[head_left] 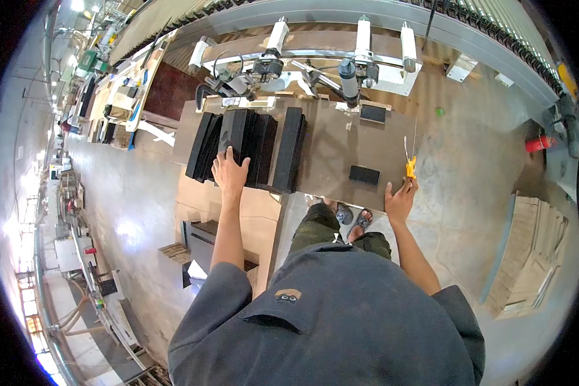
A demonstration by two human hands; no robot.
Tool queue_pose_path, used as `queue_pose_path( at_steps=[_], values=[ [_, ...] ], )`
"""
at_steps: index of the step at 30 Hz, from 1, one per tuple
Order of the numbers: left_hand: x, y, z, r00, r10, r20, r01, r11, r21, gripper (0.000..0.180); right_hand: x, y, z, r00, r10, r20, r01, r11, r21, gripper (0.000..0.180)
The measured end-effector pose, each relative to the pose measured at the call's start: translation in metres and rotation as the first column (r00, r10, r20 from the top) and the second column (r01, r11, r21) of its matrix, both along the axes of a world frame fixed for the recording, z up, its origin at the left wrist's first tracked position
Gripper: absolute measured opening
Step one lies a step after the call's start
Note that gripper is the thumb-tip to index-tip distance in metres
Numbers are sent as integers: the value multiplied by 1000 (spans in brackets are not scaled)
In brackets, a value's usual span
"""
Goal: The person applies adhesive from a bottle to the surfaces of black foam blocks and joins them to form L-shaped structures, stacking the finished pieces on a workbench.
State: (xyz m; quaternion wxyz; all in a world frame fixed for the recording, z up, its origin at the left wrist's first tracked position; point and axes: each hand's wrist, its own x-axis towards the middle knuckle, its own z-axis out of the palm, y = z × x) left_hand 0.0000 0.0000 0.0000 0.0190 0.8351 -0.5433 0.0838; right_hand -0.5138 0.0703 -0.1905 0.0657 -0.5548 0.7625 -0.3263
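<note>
Several long black strips (204,147) lie in stacks side by side on the left of the brown table (325,151). My left hand (230,172) rests its spread fingertips on the near end of the middle stack (237,128). A separate black stack (289,148) lies just right of these. My right hand (400,198) lies with fingers stretched out at the table's near right corner. Right by its fingertips is a yellow tool (411,167) with thin metal prongs pointing away; whether the fingers touch it is unclear. A short black block (365,175) lies left of that hand.
Behind the table stands a machine with white cylinders (364,38) and a grey-blue cylinder (348,77). Another small black block (372,114) lies at the far edge. Flat cardboard (524,254) is stacked on the right, near a red fire extinguisher (539,143). A cardboard-covered surface (199,196) sits lower left.
</note>
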Motion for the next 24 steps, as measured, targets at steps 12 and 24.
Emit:
queue_pose_path(
  at_steps=[12,24],
  values=[
    [-77,78,-49,505,-176,-845,-588,647,-486,59,0,2,5,1000,1,28,-2,998,59,63],
    [-32,114,-135,26,54,-998,-821,571,10,82,-2,1,-5,998,-19,67,19,1000,8,63]
  ],
)
